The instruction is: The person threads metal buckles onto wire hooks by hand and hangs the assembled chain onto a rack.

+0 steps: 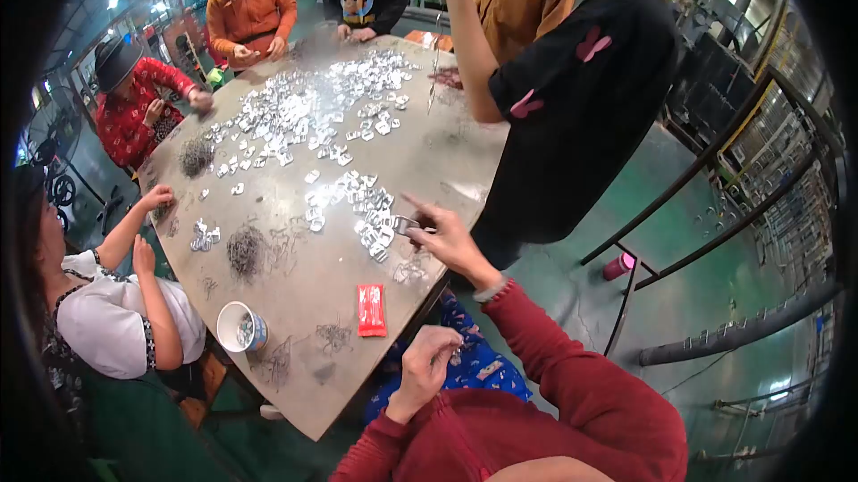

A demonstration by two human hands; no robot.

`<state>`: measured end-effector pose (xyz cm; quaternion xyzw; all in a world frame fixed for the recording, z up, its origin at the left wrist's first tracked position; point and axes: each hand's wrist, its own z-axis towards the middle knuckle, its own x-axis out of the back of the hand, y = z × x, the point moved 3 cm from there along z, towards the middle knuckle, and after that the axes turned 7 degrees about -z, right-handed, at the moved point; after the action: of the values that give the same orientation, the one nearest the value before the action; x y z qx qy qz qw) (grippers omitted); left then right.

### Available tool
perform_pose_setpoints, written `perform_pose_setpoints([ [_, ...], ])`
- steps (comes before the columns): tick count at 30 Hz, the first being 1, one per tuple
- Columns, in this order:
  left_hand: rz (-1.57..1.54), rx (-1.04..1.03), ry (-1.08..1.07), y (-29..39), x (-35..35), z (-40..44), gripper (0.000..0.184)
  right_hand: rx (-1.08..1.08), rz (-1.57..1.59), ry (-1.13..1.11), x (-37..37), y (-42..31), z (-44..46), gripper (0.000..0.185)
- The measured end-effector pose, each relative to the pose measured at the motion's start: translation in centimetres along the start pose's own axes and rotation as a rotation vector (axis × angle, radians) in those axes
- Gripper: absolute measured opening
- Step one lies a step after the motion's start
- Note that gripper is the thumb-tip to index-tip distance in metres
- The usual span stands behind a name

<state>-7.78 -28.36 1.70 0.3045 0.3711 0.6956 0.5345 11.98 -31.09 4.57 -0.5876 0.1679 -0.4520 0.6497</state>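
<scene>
My right hand [451, 241] reaches over the table's right edge with its index finger stretched out. Between its thumb and fingers is a small silver metal buckle-like piece [404, 225]. Just beside it lies a small pile of similar metal pieces [371, 214]. My left hand [425, 368] is closed in a pinch in front of my body, near the table's front edge. Something small and shiny shows at its fingertips, too small to name.
The table [344, 388] bears a large heap of metal pieces [295, 111], a red packet [371, 310], a paper cup [241, 328] and a dark tangle of wire-like scraps [245, 251]. Several people stand or sit around it. A person in black [581, 116] stands close on the right.
</scene>
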Motion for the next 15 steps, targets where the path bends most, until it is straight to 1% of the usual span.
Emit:
perform_pose_setpoints([
  [1,0.017,0.005,0.001,-0.4,0.1,-0.1,0.017,-0.078,0.145,-0.019,0.3,-0.3,-1.7,0.036],
  [3,0.009,0.047,0.029,-1.1,0.4,0.3,0.016,-0.121,0.078,0.032,1.5,-1.5,-4.7,0.030],
  [4,0.032,0.082,0.033,-1.4,0.6,0.6,0.013,-0.213,0.123,0.056,1.8,-2.0,-6.3,0.023],
  [5,0.054,0.080,0.047,-1.5,0.8,0.9,0.011,-0.250,0.079,0.046,2.0,-1.4,-7.8,0.018],
  [6,0.044,0.085,0.075,-1.5,0.8,1.3,0.008,-0.219,0.119,0.039,2.2,-1.9,-9.0,0.017],
  [7,0.032,0.108,0.106,-1.0,0.8,1.6,0.006,-0.237,0.108,0.053,2.4,-2.3,-10.3,0.016],
  [8,0.067,0.087,0.121,-1.5,0.7,1.3,0.006,-0.197,0.117,0.073,2.3,-3.0,-11.4,0.016],
  [9,0.118,0.047,0.110,-1.5,0.7,1.2,0.005,-0.139,0.025,0.078,2.4,-3.6,-12.2,0.016],
  [11,0.083,0.075,0.118,-2.0,0.5,1.1,0.010,-0.057,-0.023,0.102,2.6,-3.9,-13.2,0.017],
  [12,0.121,0.086,0.129,-1.8,0.3,2.1,0.011,-0.069,-0.003,0.097,3.0,-4.1,-12.4,0.017],
  [15,0.234,0.037,0.136,-1.8,0.1,2.5,0.011,-0.072,0.059,0.129,3.0,-3.8,-12.2,0.018],
])
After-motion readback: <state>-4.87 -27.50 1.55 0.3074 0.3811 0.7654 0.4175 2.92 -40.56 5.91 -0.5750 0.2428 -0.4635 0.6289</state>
